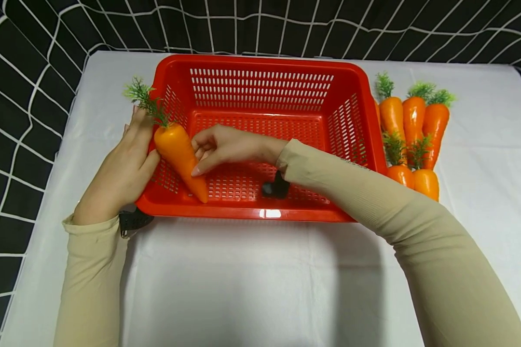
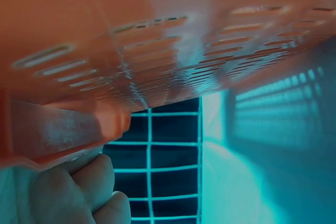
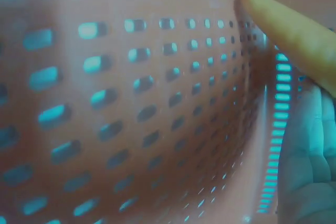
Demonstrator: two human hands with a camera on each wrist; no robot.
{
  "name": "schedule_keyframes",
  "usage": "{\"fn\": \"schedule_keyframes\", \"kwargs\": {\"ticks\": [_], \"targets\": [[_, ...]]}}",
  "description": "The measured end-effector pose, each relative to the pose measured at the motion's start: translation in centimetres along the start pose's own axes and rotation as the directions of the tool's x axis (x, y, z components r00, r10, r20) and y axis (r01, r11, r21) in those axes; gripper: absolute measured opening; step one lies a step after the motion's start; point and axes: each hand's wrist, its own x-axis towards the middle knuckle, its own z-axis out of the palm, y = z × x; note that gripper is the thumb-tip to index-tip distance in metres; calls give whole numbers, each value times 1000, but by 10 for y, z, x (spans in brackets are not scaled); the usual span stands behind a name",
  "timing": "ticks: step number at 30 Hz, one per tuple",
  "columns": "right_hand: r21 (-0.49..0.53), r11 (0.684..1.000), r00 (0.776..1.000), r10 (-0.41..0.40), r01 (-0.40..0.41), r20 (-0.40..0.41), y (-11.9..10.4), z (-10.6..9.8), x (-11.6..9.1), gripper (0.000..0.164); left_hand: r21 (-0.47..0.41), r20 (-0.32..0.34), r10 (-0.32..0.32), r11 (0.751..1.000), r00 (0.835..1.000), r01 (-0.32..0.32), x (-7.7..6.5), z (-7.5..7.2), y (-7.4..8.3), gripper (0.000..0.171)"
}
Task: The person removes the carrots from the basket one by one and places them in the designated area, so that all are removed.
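An orange toy carrot [image 1: 180, 156] with a green leafy top slants over the left end of the red basket [image 1: 260, 212]. Its tip points down inside, while the leaves reach past the left rim. With thumb and fingers my right hand [image 1: 232, 144] pinches the carrot's side inside the basket. The right wrist view has the carrot [image 3: 294, 35] close above the fingers, beside the slotted wall. My left hand [image 1: 117, 168] grips the basket's left rim, thumb near the carrot; its curled fingers [image 2: 94, 182] show below the rim in the left wrist view.
Several more carrots [image 1: 417, 125] lie in two rows to the right of the basket on the white tablecloth [image 1: 243, 284]. Black panels with white netting [image 1: 21, 120] border the table at the left and back. A small black device [image 1: 275, 188] sits under the right wrist.
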Motion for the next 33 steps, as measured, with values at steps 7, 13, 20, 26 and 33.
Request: {"fn": "schedule_keyframes", "kwargs": {"ticks": [7,13,20,26,33], "targets": [[-128,992,997,4,5,73,-2,4,1,16,34,-34,37,999,999,-36,0,1,-1,34],[-131,991,997,-15,25,76,-6,2,-1,16,46,-20,32,998,999,-31,0,-1,-1,35],[-162,985,999,-51,52,13,-17,-7,-13,15,2,22,10,1000,1000,-10,1,0,-1,57],[-181,982,998,-62,56,-30,-29,-12,-25,16,-20,5,22,1000,1000,-22,1,1,-2,64],[-238,970,996,-59,40,-73,-39,-13,-45,20,-34,0,25,999,1000,-25,3,2,-1,64]]}}
